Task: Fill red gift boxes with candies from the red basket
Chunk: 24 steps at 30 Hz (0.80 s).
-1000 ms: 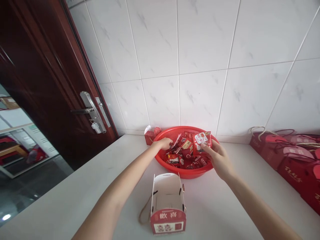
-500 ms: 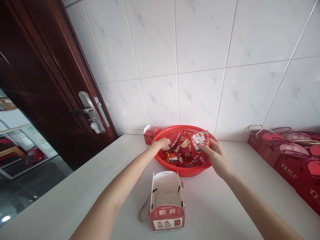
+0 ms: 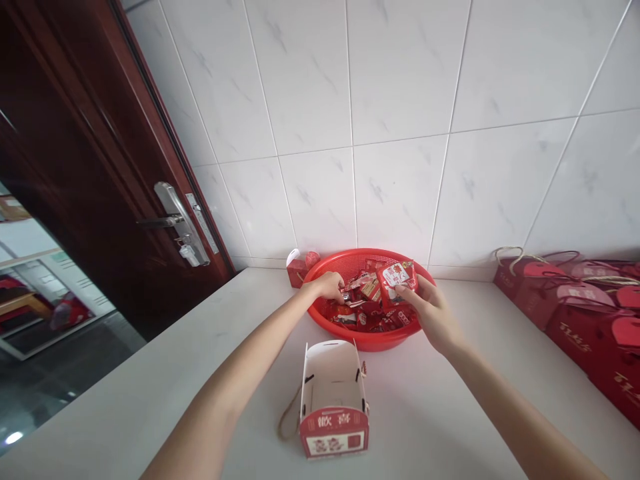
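Observation:
A red plastic basket holds many small red wrapped sweets. My right hand pinches a red and white snack packet upright over the basket's right side. Inside the left side, my left hand reaches down with its fingers closed among the wrappers; what they grip, if anything, is partly hidden. In front of the basket stands an open-topped red and white gift box, its white inside bare, with a rope handle hanging at its left.
Several red gift boxes with cord handles line the right side of the white counter. A small open red box sits behind the basket's left rim. A tiled wall backs the counter; a dark wooden door stands at left.
My left hand has shifted slightly among the sweets, and some wrappers beside its fingers have moved. My right hand still holds the snack packet, now a little more upright.

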### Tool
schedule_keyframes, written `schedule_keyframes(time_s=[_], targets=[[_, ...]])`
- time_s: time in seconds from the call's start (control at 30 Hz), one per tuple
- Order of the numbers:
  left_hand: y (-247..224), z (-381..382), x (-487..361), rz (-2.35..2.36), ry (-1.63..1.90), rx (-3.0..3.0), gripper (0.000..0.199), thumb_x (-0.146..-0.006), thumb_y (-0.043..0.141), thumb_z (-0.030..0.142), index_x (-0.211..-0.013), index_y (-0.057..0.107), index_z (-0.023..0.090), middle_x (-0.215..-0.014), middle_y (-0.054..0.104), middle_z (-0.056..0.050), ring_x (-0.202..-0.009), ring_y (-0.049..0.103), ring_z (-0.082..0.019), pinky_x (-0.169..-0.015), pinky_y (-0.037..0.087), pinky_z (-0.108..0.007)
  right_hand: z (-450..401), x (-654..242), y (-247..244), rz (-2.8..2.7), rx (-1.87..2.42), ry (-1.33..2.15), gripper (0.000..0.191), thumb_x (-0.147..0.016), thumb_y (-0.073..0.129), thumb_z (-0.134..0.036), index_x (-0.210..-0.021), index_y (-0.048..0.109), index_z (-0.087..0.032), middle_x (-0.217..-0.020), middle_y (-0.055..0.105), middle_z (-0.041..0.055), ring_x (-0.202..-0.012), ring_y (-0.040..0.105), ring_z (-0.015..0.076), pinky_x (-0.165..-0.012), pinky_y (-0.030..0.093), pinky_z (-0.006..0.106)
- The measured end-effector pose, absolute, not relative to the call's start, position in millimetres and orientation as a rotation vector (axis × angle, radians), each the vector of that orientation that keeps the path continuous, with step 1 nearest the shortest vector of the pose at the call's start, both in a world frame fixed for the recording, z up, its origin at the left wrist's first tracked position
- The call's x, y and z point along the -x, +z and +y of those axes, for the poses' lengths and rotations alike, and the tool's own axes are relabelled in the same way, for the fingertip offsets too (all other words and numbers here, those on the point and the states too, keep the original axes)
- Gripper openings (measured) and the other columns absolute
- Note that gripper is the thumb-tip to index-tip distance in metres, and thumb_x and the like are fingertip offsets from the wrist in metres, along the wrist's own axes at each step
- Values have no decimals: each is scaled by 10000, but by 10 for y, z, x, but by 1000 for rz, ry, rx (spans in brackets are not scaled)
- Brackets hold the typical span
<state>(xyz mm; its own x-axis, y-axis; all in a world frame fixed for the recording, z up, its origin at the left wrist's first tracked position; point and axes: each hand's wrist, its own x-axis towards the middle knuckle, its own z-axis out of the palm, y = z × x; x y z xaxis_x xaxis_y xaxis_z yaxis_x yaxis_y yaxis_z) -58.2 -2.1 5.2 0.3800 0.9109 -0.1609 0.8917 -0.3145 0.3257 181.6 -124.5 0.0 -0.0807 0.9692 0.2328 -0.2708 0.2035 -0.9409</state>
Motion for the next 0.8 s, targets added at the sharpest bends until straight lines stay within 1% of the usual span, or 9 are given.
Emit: schedule_keyframes(time_s=[0.07, 0.17, 0.23, 0.33, 0.43, 0.57, 0.67, 0.73, 0.8], targets=[[54, -21, 598, 1553, 213, -2267, 178, -541, 737, 122, -519, 570, 181, -556, 574, 35, -639, 550, -160, -587, 370, -261, -1254, -1814, 15, -1180, 797, 1239, 380, -766, 783, -517, -1008, 684, -242, -1036, 760, 66, -973, 707, 297, -844, 568, 409], [73, -24, 634, 1508, 452, -2201, 111, -578, 683, 94, -644, 666, 182, -690, 674, 18, -712, 600, -162, -621, 426, -248, -1262, -1809, 27, -1165, 789, 1241, 390, -744, 797, -523, -979, 678, -237, -1026, 762, 65, -957, 712, 298, -846, 572, 415], [88, -34, 655, 1448, 592, -2136, 182, -618, 677, 113, -782, 722, 177, -818, 728, -11, -778, 642, -173, -673, 481, -252, -1258, -1806, 24, -1164, 783, 1241, 391, -745, 795, -526, -980, 679, -236, -1028, 762, 66, -958, 713, 301, -847, 574, 421], [97, -82, 664, 1327, 760, -2046, 324, -655, 723, 169, -978, 733, 157, -1012, 747, -63, -887, 681, -194, -773, 539, -285, -1249, -1802, 21, -1152, 776, 1261, 402, -746, 794, -520, -1014, 682, -242, -1037, 762, 68, -952, 718, 307, -840, 579, 435], [95, -175, 638, 1219, 873, -1982, 441, -645, 797, 227, -1073, 715, 162, -1124, 727, -81, -961, 687, -206, -840, 554, -320, -1249, -1797, 32, -1127, 771, 1281, 423, -729, 809, -511, -1029, 679, -243, -1043, 761, 70, -957, 720, 312, -853, 580, 446], [125, -338, 561, 1117, 964, -1906, 505, -619, 852, 283, -1093, 719, 176, -1078, 733, -70, -901, 690, -201, -824, 565, -345, -1239, -1800, 24, -1133, 781, 1266, 393, -748, 792, -499, -1024, 678, -244, -1045, 762, 65, -971, 716, 308, -851, 582, 441], [200, -467, 490, 1002, 1075, -1809, 530, -572, 886, 291, -1061, 726, 163, -1060, 731, -73, -861, 682, -192, -795, 567, -346, -1205, -1806, -9, -1113, 789, 1254, 345, -779, 758, -461, -1047, 674, -261, -1049, 760, 44, -994, 710, 296, -843, 588, 431], [262, -547, 446, 934, 1163, -1775, 508, -565, 896, 298, -1021, 723, 155, -1044, 726, -69, -864, 675, -188, -798, 564, -345, -1179, -1804, -27, -1073, 799, 1238, 329, -779, 746, -421, -1062, 664, -274, -1063, 753, 25, -1015, 705, 280, -860, 589, 420], [319, -614, 405, 886, 1245, -1801, 421, -602, 881, 298, -961, 718, 152, -981, 719, -55, -863, 664, -181, -822, 556, -344, -1160, -1801, -34, -1031, 809, 1229, 350, -765, 748, -394, -1082, 649, -283, -1085, 743, 14, -1022, 703, 265, -867, 593, 411]])
